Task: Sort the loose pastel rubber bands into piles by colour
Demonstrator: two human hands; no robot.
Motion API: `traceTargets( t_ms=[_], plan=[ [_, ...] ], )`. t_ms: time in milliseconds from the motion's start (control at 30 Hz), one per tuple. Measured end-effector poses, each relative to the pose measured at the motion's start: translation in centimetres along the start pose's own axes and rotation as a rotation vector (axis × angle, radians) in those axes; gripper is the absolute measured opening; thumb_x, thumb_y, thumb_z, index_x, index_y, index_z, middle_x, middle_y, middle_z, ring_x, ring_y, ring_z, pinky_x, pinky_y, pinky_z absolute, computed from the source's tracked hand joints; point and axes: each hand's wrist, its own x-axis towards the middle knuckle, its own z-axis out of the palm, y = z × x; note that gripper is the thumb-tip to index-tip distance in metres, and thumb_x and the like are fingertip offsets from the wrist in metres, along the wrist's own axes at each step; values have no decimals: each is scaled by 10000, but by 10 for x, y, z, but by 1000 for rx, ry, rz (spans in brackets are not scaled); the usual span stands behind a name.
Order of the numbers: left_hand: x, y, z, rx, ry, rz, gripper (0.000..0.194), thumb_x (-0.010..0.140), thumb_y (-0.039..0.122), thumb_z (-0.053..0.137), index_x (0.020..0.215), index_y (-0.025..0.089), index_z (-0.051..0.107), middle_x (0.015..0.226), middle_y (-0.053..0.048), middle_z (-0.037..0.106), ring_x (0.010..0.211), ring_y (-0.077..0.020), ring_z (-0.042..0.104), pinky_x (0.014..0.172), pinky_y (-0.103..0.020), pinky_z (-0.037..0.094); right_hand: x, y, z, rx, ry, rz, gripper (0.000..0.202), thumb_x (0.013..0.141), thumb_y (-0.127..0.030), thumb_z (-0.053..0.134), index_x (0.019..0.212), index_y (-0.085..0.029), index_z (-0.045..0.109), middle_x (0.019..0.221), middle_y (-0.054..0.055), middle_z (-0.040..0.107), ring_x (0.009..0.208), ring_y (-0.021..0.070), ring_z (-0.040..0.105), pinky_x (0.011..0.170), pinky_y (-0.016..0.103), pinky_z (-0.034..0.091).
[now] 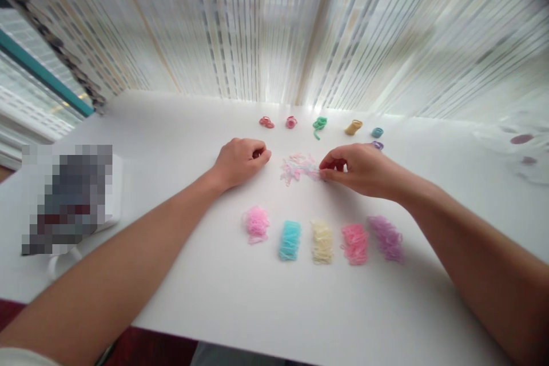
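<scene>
A loose mixed pile of small pale pink, white and bluish rubber bands (300, 168) lies on the white table between my hands. My right hand (360, 168) pinches at the right edge of this pile, thumb and fingertips on the bands there. To the left of the pile, my left hand (242, 161) rests on the table with fingers curled and thumb against the index finger; whatever it may hold is hidden. Nearer me lie sorted heaps of bands: pink (257, 223), turquoise (290, 240), cream (322, 242), coral pink (355, 244) and purple (387, 238).
Behind my hands sit small coiled bundles: red (266, 122), pink-red (291, 122), green (319, 123), yellow (354, 127), blue (377, 132) and violet (377, 145). A blurred-out object (72, 200) stands at left. A string curtain (257, 28) hangs along the far edge.
</scene>
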Motion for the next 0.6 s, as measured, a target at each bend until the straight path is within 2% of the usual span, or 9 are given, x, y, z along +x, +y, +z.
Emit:
traceTargets(
  t_ms=[133,333,600],
  plan=[
    [0,2,1,-5,11,1,345,916,348,537,625,201,422,623,6,520,630,-142,399,646,-341,262,3,6,7,-11,11,13,177,889,-340,686,888,-219,814,783,29,762,712,188,663,678,321,463],
    [0,2,2,-16,13,-8,359,916,339,550,620,201,401,609,11,487,621,-138,374,642,-344,251,4,8,10,9,2,-3,204,902,-365,650,873,-230,801,784,28,766,708,197,663,673,326,463],
    [0,2,2,-19,21,4,352,912,331,549,619,200,404,608,9,491,621,-137,374,643,-344,249,1,10,-4,-20,-63,14,231,923,-407,643,867,-234,784,799,35,758,717,201,654,679,335,452]
  ],
)
